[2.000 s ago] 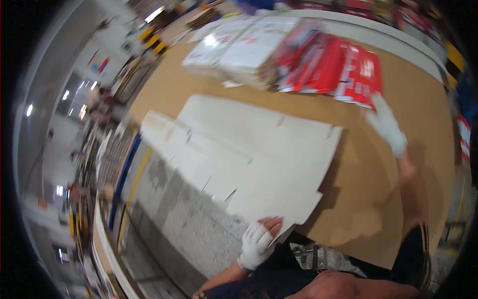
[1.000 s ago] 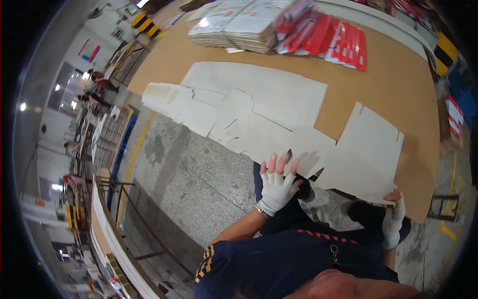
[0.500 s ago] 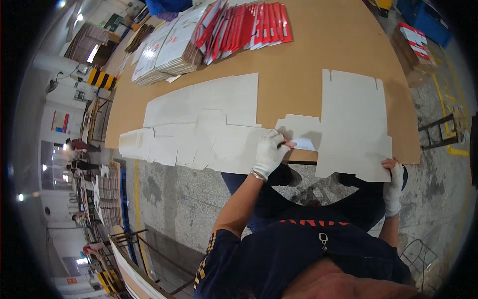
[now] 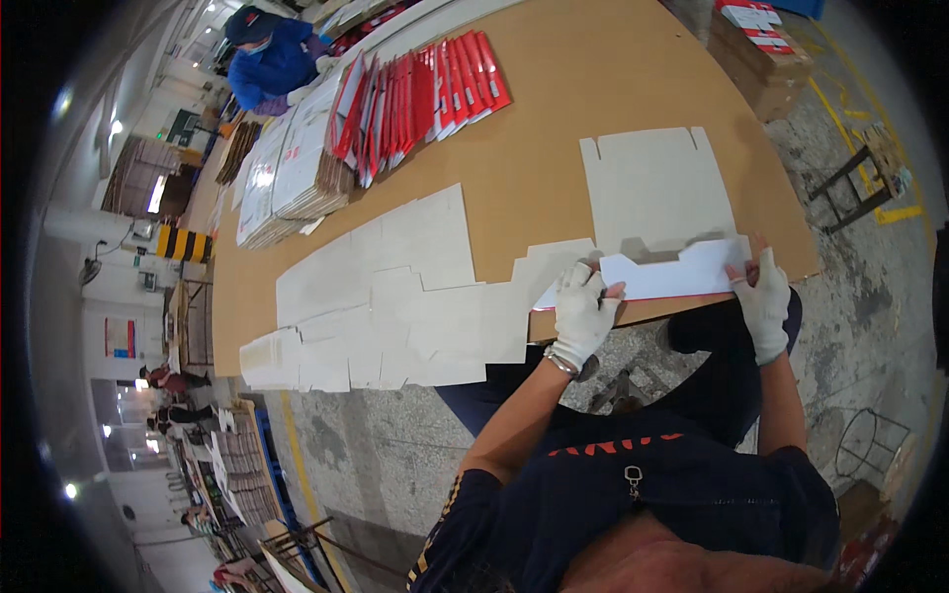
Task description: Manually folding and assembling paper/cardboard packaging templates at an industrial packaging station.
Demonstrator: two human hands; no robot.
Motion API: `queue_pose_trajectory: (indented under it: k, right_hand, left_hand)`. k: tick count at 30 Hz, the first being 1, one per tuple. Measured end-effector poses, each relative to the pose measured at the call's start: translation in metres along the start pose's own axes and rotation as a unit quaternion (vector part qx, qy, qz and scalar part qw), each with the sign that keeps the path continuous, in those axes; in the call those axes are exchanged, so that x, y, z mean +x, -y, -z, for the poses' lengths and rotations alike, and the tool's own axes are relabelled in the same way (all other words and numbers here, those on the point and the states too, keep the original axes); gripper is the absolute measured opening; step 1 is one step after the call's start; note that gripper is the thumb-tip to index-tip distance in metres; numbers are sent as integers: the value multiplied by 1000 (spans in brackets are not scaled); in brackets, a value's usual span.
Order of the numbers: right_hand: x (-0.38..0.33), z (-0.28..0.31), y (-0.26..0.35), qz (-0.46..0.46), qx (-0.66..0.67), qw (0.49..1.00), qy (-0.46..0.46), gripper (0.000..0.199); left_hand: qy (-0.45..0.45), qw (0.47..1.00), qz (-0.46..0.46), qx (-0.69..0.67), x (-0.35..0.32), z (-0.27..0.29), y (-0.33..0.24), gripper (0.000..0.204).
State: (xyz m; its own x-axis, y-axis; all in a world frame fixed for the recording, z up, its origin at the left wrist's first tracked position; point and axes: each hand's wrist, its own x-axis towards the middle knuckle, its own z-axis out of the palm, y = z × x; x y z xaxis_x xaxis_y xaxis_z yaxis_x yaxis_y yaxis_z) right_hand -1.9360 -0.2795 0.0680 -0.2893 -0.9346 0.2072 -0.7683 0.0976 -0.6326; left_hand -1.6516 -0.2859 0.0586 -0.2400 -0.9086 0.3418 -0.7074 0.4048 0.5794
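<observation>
White carton blank (image 4: 652,208) folded at table (image 4: 554,89) edge.
Left hand (image 4: 583,311) and right hand (image 4: 763,296) pinch its near flap; red-and-white flat packs (image 4: 415,94) stacked beyond.

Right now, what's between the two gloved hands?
In the head view, a folded-up white flap of the flat cardboard box blank spans from the left hand to the right hand; both grip its edge.

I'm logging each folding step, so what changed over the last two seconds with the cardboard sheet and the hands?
Both white-gloved hands, left hand and right hand, moved to the near flap of the flat white die-cut cardboard sheet and folded it up; earlier they were spread apart. The overlapping row of white blanks and the red-and-white stacks stayed on the brown table.
</observation>
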Motion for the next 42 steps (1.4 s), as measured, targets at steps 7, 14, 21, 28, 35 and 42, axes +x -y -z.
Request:
queue_pose_trajectory:
  k: [7,14,21,28,35,42]
  right_hand:
    - [-53,-3,-15,-81,147,976,-138,84]
    - [-113,-50,33,-217,471,819,245,33]
    - [-69,-44,13,-79,363,928,-15,18]
    - [-23,-56,-11,347,-12,938,27,28]
    - [-14,-36,-6,402,-118,906,63,52]
    - [-1,-45,-9,387,-104,914,66,48]
  left_hand:
    - [75,974,-60,206,3,-22,-14,59]
    - [191,960,-102,176,1,-32,-49,83]
    - [207,968,-82,112,-3,-16,-56,99]
    - [319,940,-53,107,2,-33,-63,72]
    - [275,914,-116,276,-75,33,-23,98]
    - [101,967,-218,80,-112,64,118,41]
